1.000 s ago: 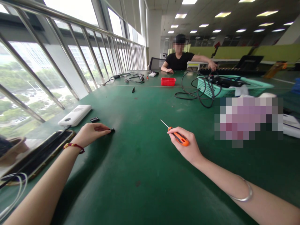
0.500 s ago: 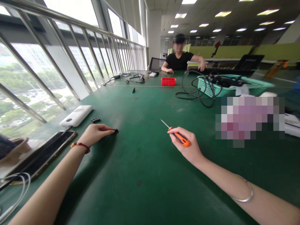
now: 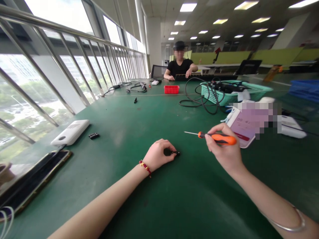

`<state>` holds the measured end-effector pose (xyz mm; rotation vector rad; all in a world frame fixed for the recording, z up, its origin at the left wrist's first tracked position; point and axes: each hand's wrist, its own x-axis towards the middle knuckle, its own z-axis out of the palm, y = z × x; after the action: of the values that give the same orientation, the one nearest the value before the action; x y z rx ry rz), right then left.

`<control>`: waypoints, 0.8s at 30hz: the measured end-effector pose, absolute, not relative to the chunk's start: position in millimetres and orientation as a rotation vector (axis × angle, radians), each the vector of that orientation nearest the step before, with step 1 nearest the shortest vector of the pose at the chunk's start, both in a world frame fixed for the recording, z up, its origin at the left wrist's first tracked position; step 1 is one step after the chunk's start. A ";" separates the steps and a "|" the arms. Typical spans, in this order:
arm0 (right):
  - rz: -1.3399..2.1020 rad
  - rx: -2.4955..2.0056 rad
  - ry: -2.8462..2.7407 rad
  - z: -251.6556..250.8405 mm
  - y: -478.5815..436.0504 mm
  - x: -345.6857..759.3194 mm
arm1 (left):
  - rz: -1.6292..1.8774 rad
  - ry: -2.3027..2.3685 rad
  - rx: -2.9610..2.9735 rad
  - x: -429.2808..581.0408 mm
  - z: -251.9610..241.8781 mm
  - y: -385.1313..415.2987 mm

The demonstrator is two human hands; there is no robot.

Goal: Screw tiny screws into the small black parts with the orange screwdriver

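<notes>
My left hand (image 3: pixel 160 153) is closed in a pinch on a small black part (image 3: pixel 176 153) low over the green table (image 3: pixel 119 132). The fingers cover much of the part, so its exact kind does not show. In my right hand (image 3: pixel 225 154) is a screwdriver (image 3: pixel 219 138) with an orange and black handle. Its thin metal shaft points left, above and to the right of the black part, not touching it. Another small black piece (image 3: pixel 94 135) lies on the table at the left, near a white power bank (image 3: pixel 72 132).
A dark phone (image 3: pixel 32 179) lies at the left edge, another phone (image 3: pixel 243 131) at the right. Farther back are a red tray (image 3: pixel 171 89), a black clip-like piece (image 3: pixel 135 100), cables (image 3: pixel 191 102) and a teal basket (image 3: pixel 259 91). A person (image 3: pixel 180 68) sits across the table.
My left hand has moved right with the black part, to the middle of the table. My right hand has shifted right, and the screwdriver has turned nearly level. The camera view has swung slightly right.
</notes>
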<state>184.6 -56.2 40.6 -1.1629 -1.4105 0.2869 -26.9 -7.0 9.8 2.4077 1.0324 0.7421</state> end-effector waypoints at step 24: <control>0.021 -1.051 -1.695 34.6 -78.1 160.8 | 0.736 1.138 2.443 -30.5 7.0 -14.0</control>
<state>160.8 -78.1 34.6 -1.0509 -1.6952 0.0205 -30.5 -14.0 7.0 2.4433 1.1381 0.7364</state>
